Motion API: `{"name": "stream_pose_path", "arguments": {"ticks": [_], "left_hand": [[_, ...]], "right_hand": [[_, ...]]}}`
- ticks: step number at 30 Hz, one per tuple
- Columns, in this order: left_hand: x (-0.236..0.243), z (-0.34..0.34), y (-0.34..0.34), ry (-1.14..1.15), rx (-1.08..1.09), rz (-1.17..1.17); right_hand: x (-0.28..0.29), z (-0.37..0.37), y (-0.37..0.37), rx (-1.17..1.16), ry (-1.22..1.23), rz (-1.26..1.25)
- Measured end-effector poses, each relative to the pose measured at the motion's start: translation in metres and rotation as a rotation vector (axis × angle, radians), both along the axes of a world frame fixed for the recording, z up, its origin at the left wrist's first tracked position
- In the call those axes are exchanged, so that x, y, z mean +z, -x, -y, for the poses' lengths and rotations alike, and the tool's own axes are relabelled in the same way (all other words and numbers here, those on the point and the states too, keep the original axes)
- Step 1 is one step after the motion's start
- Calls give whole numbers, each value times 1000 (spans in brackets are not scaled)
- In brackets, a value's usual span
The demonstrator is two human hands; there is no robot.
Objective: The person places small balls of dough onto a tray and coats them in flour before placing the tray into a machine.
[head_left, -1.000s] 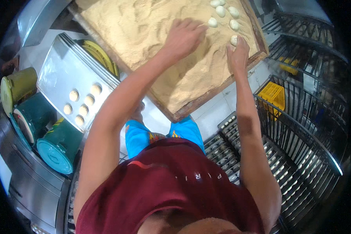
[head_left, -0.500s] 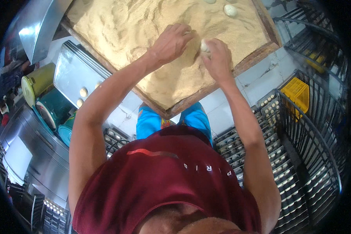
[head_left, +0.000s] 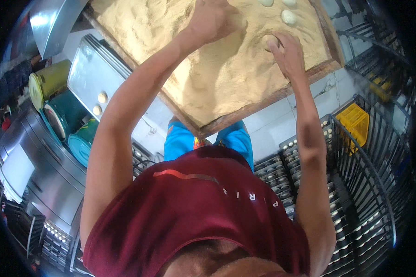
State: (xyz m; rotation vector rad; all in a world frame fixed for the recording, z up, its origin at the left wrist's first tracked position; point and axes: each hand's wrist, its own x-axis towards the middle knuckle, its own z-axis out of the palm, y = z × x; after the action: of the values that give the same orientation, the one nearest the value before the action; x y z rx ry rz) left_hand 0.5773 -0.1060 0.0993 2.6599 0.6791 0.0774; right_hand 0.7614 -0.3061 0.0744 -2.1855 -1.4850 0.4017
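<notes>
Moved since the earlier frame: our right hand (head_left: 289,53) and left hand (head_left: 212,19), now wider apart, which we read as one-handed handling of the ball. Wooden-rimmed tray (head_left: 272,97), one, holding yellow crumb-like powder, beneath both hands. Left hand: curled, blurred; we cannot tell whether it grips anything. Right hand: thumb and fingers pinching one ball (head_left: 266,39), at its fingertips; rounded, beige, partly thumb-covered. Paler balls (head_left: 289,17), three, smooth, beyond the right hand.
</notes>
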Motion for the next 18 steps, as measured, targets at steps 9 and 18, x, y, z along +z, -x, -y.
{"name": "stream_pose_path", "arguments": {"ticks": [9,18], "left_hand": [[-15,34,41,28,49,203],[-3,18,371,254,763,493]], "right_hand": [[17,0,46,-202,264,-244],[73,-105,285,198,180,-313]]}}
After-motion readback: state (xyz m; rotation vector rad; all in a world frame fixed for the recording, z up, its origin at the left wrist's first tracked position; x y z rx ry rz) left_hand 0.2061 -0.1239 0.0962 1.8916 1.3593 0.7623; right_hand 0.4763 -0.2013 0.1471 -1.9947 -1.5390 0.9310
